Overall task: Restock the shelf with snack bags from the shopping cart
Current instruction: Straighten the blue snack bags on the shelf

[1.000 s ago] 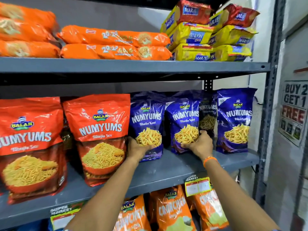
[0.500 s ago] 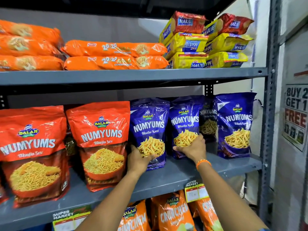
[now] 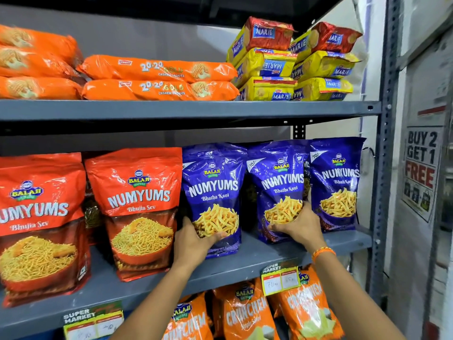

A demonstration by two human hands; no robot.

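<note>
change since earlier frames: both hands have drawn the two blue bags forward toward the shelf lip; the middle bag now covers nearly all of the bag behind it
left hand (image 3: pixel 193 241): clasps the lower left corner of the left blue numyums bag (image 3: pixel 215 197) — fingers curled onto its front, thumb behind
right hand (image 3: pixel 300 229): cups the lower front of the middle blue numyums bag (image 3: pixel 279 190), palm on the bag, orange wristband (image 3: pixel 323 252) on the wrist
third blue bag (image 3: pixel 337 182): upright at the right end, just beside the right hand, untouched
middle shelf (image 3: pixel 245 260): carries all three blue bags upright; two orange bhujia sev bags (image 3: pixel 137 209) stand to their left
top shelf: 20-20 cookie packs (image 3: pixel 159 79) lie flat, marie packs (image 3: pixel 291 62) stacked at right
lower shelf: orange crunchem bags (image 3: pixel 245 312) — partly hidden by the arms
price tag (image 3: pixel 280 280): clipped to the shelf edge
wall sign (image 3: pixel 420 165): buy 2 get 1 free
</note>
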